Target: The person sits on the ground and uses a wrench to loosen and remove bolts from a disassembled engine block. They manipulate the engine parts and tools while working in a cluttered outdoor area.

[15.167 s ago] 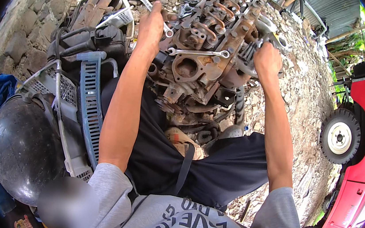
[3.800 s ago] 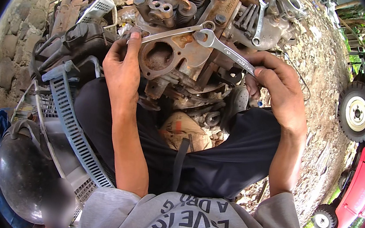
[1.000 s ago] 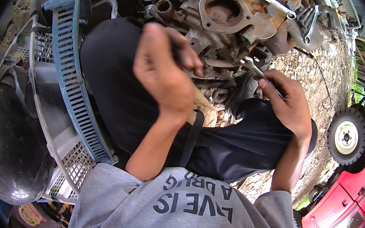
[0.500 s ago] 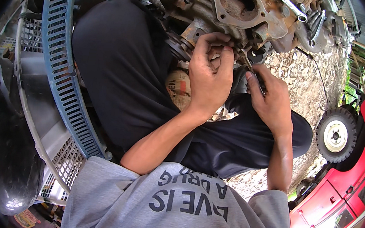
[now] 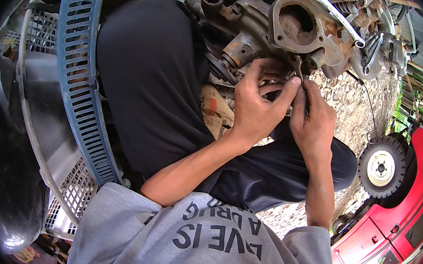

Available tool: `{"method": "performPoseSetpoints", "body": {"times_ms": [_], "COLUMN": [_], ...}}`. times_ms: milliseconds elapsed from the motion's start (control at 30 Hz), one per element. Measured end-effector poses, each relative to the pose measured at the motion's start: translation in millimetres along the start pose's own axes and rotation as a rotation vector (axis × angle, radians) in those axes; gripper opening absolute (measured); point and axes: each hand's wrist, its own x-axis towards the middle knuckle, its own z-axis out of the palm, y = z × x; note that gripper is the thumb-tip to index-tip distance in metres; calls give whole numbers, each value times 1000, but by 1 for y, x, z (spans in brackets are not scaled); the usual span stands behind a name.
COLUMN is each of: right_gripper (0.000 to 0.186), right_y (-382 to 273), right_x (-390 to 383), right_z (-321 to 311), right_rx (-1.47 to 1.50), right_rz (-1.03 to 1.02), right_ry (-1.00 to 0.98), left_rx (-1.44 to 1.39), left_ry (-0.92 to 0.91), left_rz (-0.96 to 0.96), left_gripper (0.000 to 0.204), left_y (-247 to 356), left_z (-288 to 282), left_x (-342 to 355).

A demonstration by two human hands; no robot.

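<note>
Rusty engine (image 5: 256, 21): it is before the knees, round opening uncovered.
Left hand (image 5: 264, 99): fingers curled at the engine's lower edge; I cannot tell if they hold something.
Right hand (image 5: 312, 114): thumb and fingers pinch what looks like a narrow metal tool (image 5: 299, 69), mostly hidden.
Long spanner (image 5: 334, 16): lies on the engine, untouched.
Progress: handling at the lower edge seems unfinished; details are covered.
Edges: left knee (image 5: 146, 42) and blue crate (image 5: 77, 56) limit the left; over stony ground (image 5: 348, 102), the right seems wider.

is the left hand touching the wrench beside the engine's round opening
Apart: the head view shows the rusty flange between the left hand and the wrench, leaving a plain gap.
</note>
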Motion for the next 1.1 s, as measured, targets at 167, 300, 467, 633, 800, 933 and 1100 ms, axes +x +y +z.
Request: {"method": "performPoseSetpoints", "body": {"times_ms": [167,300,467,633,800,933,1100], "right_gripper": [11,8,8,9,15,20,22], "right_y": [17,19,15,9,-11,-22,-21], "right_x": [-8,-8,-4,-2,-2,-5,-7], "right_z": [-7,-11,-19,-28,-38,-39,-13], "right_rx": [29,38,-1,0,86,122,152], "right_rz": [-10,5,10,38,186,141,90], "right_ry": [-73,-90,-138,-172,-250,-278,-127], "left_rx": [-5,-8,-7,-16,4,53,480], "left_ry": [28,-3,17,39,163,118,94], "left_rz": [40,0,-30,-11,120,282,459], "left_gripper": [24,18,16,16,17,23,32], "left_y": [-2,-5,-5,-5,-6,4,35], "left_z": [0,-3,-2,-2,5,-8,-22], "left_x": [2,2,3,3,2,8,27]}}
